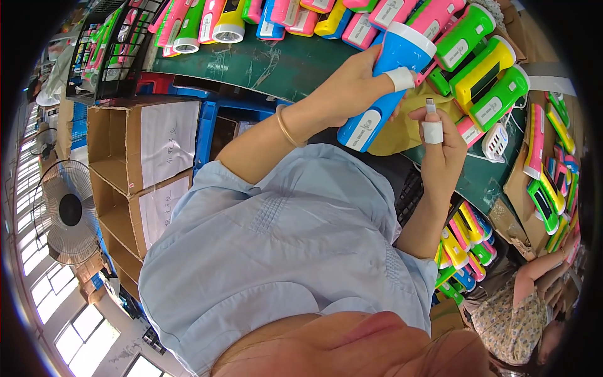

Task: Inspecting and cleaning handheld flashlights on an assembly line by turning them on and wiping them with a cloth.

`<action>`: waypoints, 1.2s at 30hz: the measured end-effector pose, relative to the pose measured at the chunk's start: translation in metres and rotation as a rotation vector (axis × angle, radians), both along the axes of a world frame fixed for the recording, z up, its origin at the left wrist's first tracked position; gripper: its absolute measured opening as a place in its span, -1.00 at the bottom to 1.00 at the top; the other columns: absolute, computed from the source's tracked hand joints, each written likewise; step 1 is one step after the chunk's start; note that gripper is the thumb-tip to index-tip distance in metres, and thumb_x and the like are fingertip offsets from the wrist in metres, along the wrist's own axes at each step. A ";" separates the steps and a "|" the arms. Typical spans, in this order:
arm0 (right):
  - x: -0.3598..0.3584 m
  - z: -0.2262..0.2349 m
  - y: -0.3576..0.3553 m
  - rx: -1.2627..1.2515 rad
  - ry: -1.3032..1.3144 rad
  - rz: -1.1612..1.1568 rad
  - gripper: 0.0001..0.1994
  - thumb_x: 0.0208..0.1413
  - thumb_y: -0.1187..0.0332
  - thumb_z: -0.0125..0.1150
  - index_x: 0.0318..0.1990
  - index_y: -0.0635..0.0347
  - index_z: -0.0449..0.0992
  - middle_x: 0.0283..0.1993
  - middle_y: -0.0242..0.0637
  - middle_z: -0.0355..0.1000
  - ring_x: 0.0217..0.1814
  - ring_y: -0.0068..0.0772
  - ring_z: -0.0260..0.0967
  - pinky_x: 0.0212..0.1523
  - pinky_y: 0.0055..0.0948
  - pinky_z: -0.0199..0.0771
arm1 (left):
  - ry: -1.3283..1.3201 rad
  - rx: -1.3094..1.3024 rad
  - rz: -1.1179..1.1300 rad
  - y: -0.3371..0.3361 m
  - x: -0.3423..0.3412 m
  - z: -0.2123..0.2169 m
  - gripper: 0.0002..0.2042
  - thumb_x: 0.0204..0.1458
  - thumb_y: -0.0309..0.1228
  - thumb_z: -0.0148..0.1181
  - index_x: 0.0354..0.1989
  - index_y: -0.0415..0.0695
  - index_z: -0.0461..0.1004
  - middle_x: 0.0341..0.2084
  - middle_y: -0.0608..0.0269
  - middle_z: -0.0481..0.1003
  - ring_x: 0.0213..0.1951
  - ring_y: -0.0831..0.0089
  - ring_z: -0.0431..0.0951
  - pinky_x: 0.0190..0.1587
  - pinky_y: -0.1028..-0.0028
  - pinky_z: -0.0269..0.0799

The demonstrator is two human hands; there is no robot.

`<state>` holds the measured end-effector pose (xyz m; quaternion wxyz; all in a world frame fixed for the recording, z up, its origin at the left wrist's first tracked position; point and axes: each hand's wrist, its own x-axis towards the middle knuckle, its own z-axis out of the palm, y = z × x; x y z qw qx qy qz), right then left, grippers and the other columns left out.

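A blue flashlight (399,56) with a white ring round its head is gripped in my left hand (352,91). It slants, head up and to the right, and its lower end points toward my body. White tape wraps the left thumb. Close by on the right, my right hand (443,141) pinches a small metal-tipped plug (430,105) that looks like a USB plug. Tape also covers this thumb. The plug is apart from the flashlight. Just right of that hand, a white multi-port charger (496,141) with cables sits on the green table (251,66).
Pink, green, yellow and blue flashlights (229,25) line the table's far side, with a pile (490,81) at right. Cardboard compartments (116,147), a black wire basket (103,56) and a fan (69,210) stand left. Another person (512,314) is at lower right beside more flashlights.
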<state>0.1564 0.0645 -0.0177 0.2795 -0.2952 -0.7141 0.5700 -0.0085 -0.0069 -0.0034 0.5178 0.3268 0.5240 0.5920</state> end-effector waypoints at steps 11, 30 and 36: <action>-0.016 0.048 0.018 0.155 -0.003 0.109 -0.75 0.11 0.33 0.02 -0.51 0.32 0.38 -0.61 -0.44 0.25 -0.54 -0.66 0.12 -0.50 -0.65 0.11 | 0.498 0.163 -0.005 0.011 -0.009 0.003 -0.28 -0.30 -0.28 0.35 0.03 -0.34 0.13 -0.22 0.04 0.36 -0.24 0.33 0.46 -0.22 0.43 0.40; -0.034 0.038 0.007 0.651 -0.209 -0.124 -0.73 0.08 0.29 0.06 -0.56 0.28 0.33 -0.67 -0.09 0.25 -0.63 -0.04 0.23 -0.60 -0.26 0.17 | 0.727 0.170 0.253 0.013 0.010 -0.001 -0.33 -0.29 -0.36 0.30 -0.04 -0.41 0.07 -0.31 -0.17 0.38 -0.27 -0.02 0.47 -0.26 0.25 0.39; -0.038 0.024 0.013 0.634 -0.209 -0.153 -0.80 0.07 0.34 0.06 -0.50 0.28 0.38 -0.66 -0.09 0.29 -0.60 -0.02 0.28 -0.59 -0.29 0.21 | 0.793 0.154 0.314 0.014 0.020 -0.004 -0.34 -0.25 -0.35 0.30 -0.02 -0.38 0.07 -0.27 -0.20 0.36 -0.22 -0.09 0.43 -0.22 0.22 0.39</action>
